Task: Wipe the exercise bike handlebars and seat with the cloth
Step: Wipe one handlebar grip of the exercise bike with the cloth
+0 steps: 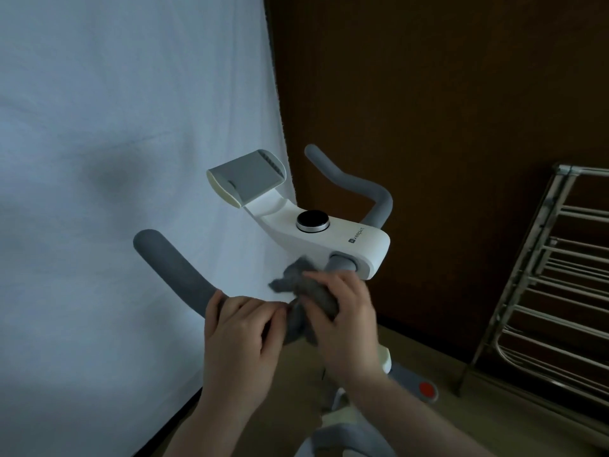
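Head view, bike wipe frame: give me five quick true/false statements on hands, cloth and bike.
1. The right hand grips the grey cloth. True.
2. The left hand holds the cloth too. False: it grips the left handlebar, beside the cloth.
3. The cloth is on the right handlebar. False: it is wrapped on the left bar, near the white console.
4. A round black knob sits on top of the console. True.
5. A tablet stands in the holder. False: the holder is empty.
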